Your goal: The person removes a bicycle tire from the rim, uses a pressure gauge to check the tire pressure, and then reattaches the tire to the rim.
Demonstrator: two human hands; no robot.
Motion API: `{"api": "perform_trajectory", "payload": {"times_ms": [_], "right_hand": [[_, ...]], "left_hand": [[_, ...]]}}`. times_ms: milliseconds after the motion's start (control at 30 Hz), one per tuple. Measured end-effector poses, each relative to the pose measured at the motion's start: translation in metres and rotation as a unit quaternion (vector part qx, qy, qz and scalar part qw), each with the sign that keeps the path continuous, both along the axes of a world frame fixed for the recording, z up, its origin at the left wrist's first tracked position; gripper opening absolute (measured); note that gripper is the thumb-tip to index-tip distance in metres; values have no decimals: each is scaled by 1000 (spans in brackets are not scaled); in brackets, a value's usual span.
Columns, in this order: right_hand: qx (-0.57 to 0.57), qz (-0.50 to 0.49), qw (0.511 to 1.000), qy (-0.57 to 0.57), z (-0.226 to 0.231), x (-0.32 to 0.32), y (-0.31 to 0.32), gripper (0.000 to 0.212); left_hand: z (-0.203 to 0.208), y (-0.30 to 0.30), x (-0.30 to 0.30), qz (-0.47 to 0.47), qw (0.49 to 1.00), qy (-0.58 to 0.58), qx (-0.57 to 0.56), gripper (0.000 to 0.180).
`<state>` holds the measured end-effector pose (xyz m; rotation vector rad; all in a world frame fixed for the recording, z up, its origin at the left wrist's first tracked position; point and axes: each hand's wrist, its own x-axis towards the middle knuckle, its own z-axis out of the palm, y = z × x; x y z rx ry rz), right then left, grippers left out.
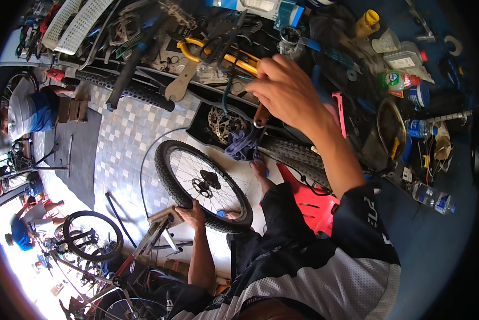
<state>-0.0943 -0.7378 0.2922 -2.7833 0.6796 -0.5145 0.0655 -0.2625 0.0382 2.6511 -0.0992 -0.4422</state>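
Observation:
A bicycle wheel with a knobby black tyre, thin spokes and a disc rotor stands tilted on the floor before me. My left hand grips its tyre at the near left side. Over the crowded workbench, my right hand is reached out with fingers bent together; whether something is between them is hidden. Just beside those fingertips lie a yellow-handled tool and other hand tools. A wooden handle shows below the right hand, and a flat metal spanner hangs over the bench edge.
Near my legs stands a red plastic chair. A dark cloth hangs below the bench. Bottles and a round metal pan lie at right. A bicycle is at lower left; a person sits far left.

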Motion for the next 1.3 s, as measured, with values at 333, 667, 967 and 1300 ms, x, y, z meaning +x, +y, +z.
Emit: {"api": "perform_trajectory", "payload": {"times_ms": [333, 667, 967, 1300], "right_hand": [[101, 49, 991, -75, -12, 24, -13, 18], [766, 169, 487, -383, 2, 52, 119, 45], [797, 171, 473, -335, -6, 80, 198, 39], [811, 170, 482, -285, -23, 107, 239, 34]], "left_hand": [[20, 8, -11, 53, 998, 2, -44, 58], [10, 57, -15, 42, 995, 5, -92, 56], [-2, 100, -35, 63, 993, 1, -101, 67], [-4, 124, -38, 81, 991, 3, -110, 67]]}}
